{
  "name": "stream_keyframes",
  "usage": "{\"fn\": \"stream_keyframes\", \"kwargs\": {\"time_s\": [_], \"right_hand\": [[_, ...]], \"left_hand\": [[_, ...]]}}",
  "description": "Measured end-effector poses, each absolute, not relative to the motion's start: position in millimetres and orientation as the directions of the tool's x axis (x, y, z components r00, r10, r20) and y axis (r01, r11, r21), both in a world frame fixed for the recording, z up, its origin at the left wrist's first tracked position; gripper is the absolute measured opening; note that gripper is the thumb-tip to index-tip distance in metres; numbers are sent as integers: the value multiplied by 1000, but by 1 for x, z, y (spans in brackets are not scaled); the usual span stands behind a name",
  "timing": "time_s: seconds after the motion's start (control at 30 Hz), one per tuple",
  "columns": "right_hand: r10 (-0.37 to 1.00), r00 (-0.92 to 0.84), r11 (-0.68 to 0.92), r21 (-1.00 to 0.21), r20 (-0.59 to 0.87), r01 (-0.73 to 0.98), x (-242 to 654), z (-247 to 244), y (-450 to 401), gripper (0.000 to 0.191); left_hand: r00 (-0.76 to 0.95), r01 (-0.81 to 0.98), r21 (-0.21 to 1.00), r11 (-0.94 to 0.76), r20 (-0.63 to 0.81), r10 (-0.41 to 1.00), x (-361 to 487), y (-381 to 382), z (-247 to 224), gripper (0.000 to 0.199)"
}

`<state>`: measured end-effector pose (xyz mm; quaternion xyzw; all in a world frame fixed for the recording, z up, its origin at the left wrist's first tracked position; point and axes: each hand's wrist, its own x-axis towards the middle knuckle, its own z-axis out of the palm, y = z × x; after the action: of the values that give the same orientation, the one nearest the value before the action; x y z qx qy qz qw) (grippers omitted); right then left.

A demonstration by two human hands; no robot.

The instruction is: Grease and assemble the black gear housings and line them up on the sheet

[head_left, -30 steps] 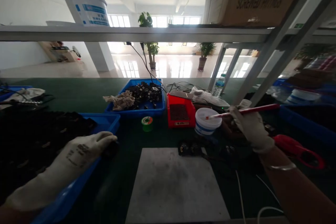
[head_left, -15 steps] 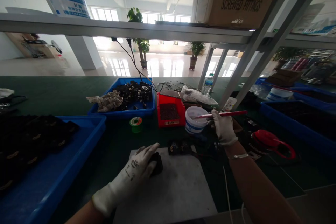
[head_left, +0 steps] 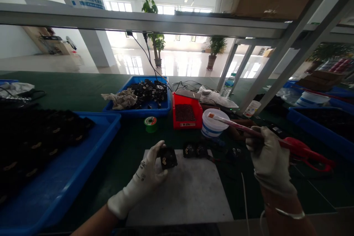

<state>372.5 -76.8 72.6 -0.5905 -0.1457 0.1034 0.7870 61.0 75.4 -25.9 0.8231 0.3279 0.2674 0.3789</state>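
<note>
In its white glove, my left hand (head_left: 148,171) grips a small square black part (head_left: 168,158) by its edges, over the pale board (head_left: 190,195). Two gold-coloured rings show on the part's face. My right hand (head_left: 269,158), gloved too, is closed around the red handle of a paintbrush (head_left: 235,125). The brush lies tilted, its bristle tip above the rim of a white tub (head_left: 215,129). Similar black parts (head_left: 195,150) sit at the board's far edge.
A red bin (head_left: 187,123) of small brown pieces stands beside the tub. Behind are a blue tray (head_left: 138,112) of black components and a green solder spool (head_left: 151,125). Left lies a large blue tray (head_left: 91,155) with black parts. A red tape dispenser (head_left: 309,155) sits right; a metal shelf (head_left: 166,24) crosses above.
My right hand has drawn the brush back toward me and right, its tip now showing at the tub's rim. My left hand has tilted the black part up, exposing its face.
</note>
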Motion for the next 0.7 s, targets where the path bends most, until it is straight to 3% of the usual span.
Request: {"fn": "stream_keyframes", "kwargs": {"time_s": [0.13, 0.27, 0.37, 0.47, 0.6, 0.7], "right_hand": [[472, 875, 219, -976, 110, 4, 325, 87, -109, 46], [638, 709, 107, -946, 302, 306, 294, 89, -130, 33], [726, 418, 208, -753, 546, 624, 285, 84, -133, 9], [712, 179, 340, -556, 679, 758, 283, 83, -126, 22], [711, -71, 420, -342, 700, 841, 277, 98, -118, 26], [766, -141, 420, -322, 628, 848, 270, 111, -120, 26]], "left_hand": [[616, 329, 709, -624, 340, 711, 65, 71, -6, 86], [606, 308, 616, -725, 460, 649, 68, 62, 0, 87], [611, 278, 553, -785, 529, 589, 70, 56, 2, 89], [610, 244, 514, -822, 578, 542, 71, 51, 6, 89], [611, 202, 513, -834, 600, 517, 71, 51, 8, 90], [623, 160, 568, -807, 576, 529, 68, 52, 9, 92]]}}
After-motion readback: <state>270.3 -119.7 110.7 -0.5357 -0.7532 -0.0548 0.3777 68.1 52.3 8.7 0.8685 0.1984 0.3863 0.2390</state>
